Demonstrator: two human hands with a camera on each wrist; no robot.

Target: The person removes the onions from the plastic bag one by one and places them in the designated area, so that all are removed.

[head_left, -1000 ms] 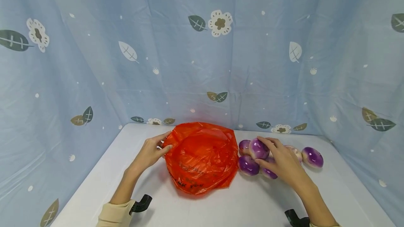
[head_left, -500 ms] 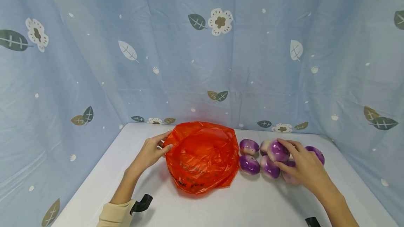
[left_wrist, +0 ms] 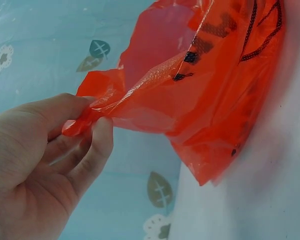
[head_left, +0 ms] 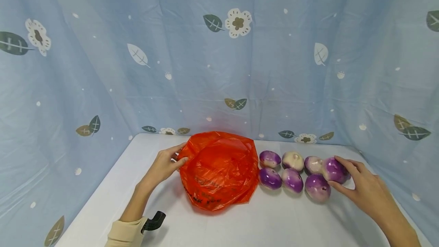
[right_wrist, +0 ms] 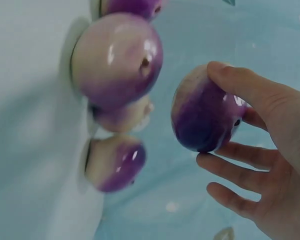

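A crinkled red plastic bag [head_left: 223, 170] with dark lettering stands on the table, its mouth spread wide. My left hand [head_left: 165, 165] pinches the bag's left edge between thumb and fingers; the left wrist view shows the gathered plastic [left_wrist: 97, 107] between them. At the right, my right hand [head_left: 367, 184] holds a glossy purple-and-white turnip [head_left: 334, 170]. In the right wrist view this turnip [right_wrist: 202, 112] is off the table, gripped by thumb and fingers. Several similar turnips lie in two rows between bag and hand, among them a mostly white one [head_left: 293, 161] and a purple one [head_left: 318, 188].
The white table [head_left: 260, 224] carries the bag and turnips. A blue curtain [head_left: 192, 68] printed with leaves and flowers hangs behind and along both sides. The nearest turnip [head_left: 269, 178] touches or nearly touches the bag's right side.
My right hand has carried the turnip rightward, from beside the bag to the far end of the rows, uncovering the turnips below. The left hand and bag stay put.
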